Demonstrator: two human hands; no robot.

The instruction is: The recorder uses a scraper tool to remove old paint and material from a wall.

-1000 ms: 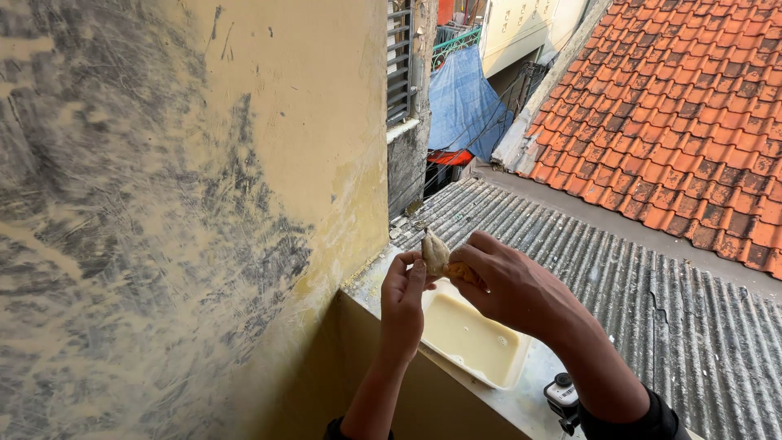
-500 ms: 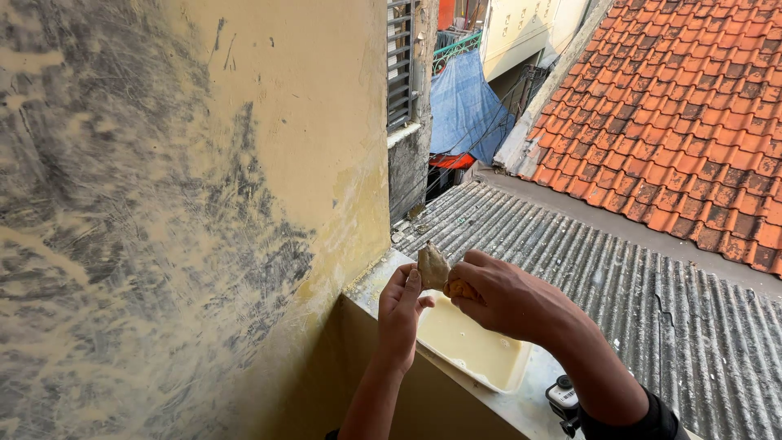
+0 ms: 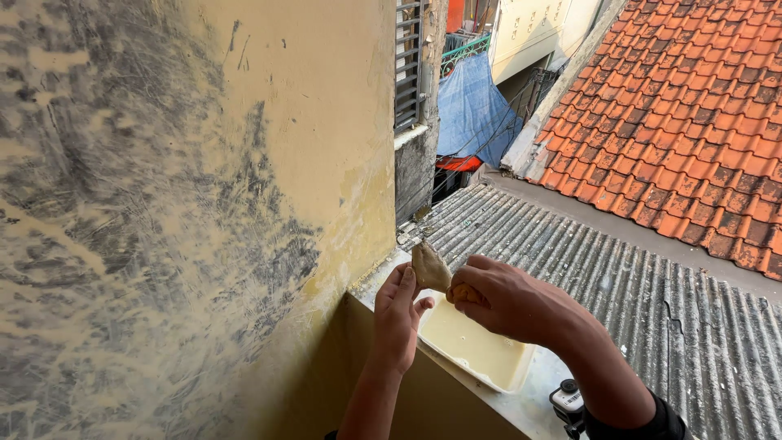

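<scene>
Right hand [image 3: 509,303] closed around the handle end of a pale, paint-coated brush or scraper blade [image 3: 429,267], thumb and fingers clamped tight, tool raised just above a shallow white rectangular tray of cream-yellow paint [image 3: 476,349]. Left hand [image 3: 399,314] upright beside it, fingers loosely spread, fingertips touching the tool's pale blade, gripping nothing firmly. Tray resting on a narrow grey concrete ledge [image 3: 533,403] at the foot of a yellow-painted wall, heavily scuffed with dark grey patches [image 3: 163,220]. Small black-and-silver device [image 3: 568,401] at the ledge's near end, just beside the right forearm. Beyond the ledge, grey corrugated roofing sheets [image 3: 619,285], an orange clay-tiled roof [image 3: 684,106], and a blue tarpaulin [image 3: 472,110] hanging further off.
</scene>
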